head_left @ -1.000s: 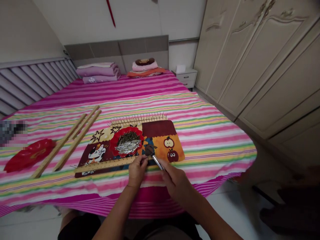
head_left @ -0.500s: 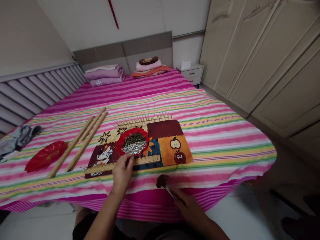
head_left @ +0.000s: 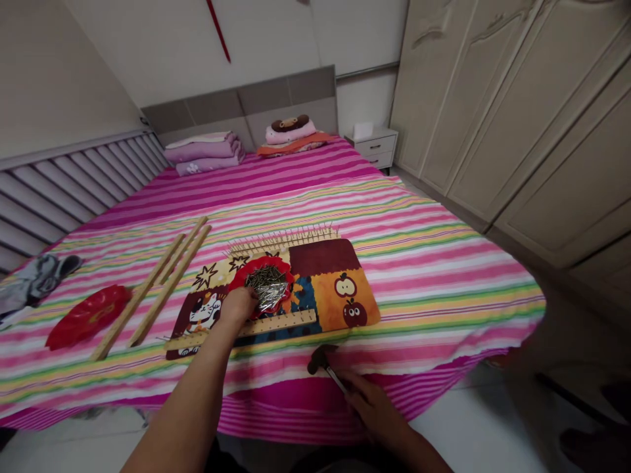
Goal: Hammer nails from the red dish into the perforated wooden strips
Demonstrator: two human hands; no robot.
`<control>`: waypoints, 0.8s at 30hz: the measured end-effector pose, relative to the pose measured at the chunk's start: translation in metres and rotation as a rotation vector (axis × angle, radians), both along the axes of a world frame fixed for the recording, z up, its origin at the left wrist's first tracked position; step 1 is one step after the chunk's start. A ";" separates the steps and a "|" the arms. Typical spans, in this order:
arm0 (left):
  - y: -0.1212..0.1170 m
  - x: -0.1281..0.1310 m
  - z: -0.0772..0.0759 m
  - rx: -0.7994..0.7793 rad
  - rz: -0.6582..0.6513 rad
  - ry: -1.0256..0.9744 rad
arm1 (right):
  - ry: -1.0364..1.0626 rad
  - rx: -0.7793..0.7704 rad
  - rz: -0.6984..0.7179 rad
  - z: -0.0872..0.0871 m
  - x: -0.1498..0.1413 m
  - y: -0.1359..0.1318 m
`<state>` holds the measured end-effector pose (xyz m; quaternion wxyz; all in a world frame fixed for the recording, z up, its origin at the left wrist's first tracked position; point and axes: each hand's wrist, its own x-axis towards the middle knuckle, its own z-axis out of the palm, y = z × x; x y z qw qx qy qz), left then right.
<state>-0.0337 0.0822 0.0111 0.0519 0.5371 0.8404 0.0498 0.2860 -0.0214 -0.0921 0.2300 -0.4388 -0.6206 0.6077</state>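
My left hand (head_left: 240,306) is at the near left side of a red scalloped dish (head_left: 235,281) heaped with nails (head_left: 269,284). Its fingers are curled down at the nails, and their tips are hidden. Just in front of the dish lies a wooden strip (head_left: 280,321) with nails along it, on a patterned mat (head_left: 328,299). In my right hand (head_left: 374,407) is a hammer (head_left: 321,359), gripped by its handle, its dark head over the bed's near edge. A second wooden strip (head_left: 286,242), bristling with upright nails, lies along the mat's far edge.
Several bare wooden strips (head_left: 167,289) lie left of the mat, beside a red plate (head_left: 89,316). Grey clothing (head_left: 42,279) is at the far left. Folded bedding (head_left: 207,154) sits near the headboard (head_left: 290,92). A wardrobe (head_left: 473,112) stands to the right.
My left hand has moved from the near wooden strip up and left to the dish of nails. My right hand and the hammer have hardly moved.
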 end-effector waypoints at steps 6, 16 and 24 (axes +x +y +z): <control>-0.006 -0.007 0.014 0.060 0.006 -0.072 | -0.006 -0.049 0.004 0.002 -0.001 0.000; -0.051 0.013 0.050 0.350 0.278 -1.228 | 0.022 -0.051 0.013 0.006 -0.001 0.001; -0.071 0.059 0.035 0.420 0.179 -1.231 | -0.015 -0.070 0.028 0.011 -0.002 0.001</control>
